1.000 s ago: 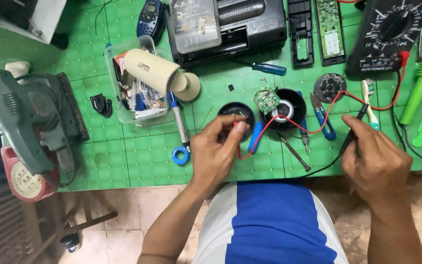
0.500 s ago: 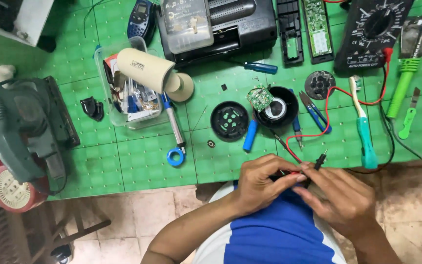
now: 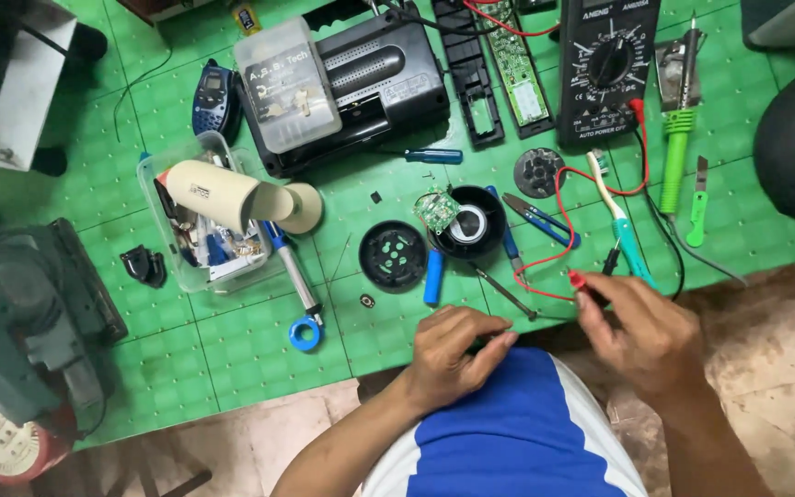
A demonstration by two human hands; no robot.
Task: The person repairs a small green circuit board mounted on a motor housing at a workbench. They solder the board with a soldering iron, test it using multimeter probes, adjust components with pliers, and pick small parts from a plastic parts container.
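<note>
Pinching the red probe [image 3: 578, 279] by its tip end, the right hand [image 3: 644, 333] sits at the near edge of the green mat [image 3: 232, 350], thumb and forefinger closed on the probe's red collar; its red lead [image 3: 558, 207] loops away from the hand up the mat toward the black multimeter [image 3: 609, 69] at the far edge; a black probe [image 3: 611, 260] lies just beyond the fingers, apart from them. The left hand [image 3: 453, 354] rests lower and to the left, at the mat's near edge, fingers curled loosely inward; whether anything small is held inside that curl cannot be told.

Lying straight ahead of the left hand, and up-left of the right, is the opened black round housing [image 3: 473, 224] with a small green circuit board [image 3: 434, 210] tilted on its rim; the blue cylinder [image 3: 432, 276] lies between that housing and the left hand, its long axis running away from the person; a loose black disc [image 3: 393, 256] sits just to the left of it. By that layout the left hand is the nearer one to housing, board and cylinder, while the probe held in the right points roughly leftward, toward them; a thin metal tool [image 3: 503, 293] lies slantwise between the two hands.
</note>
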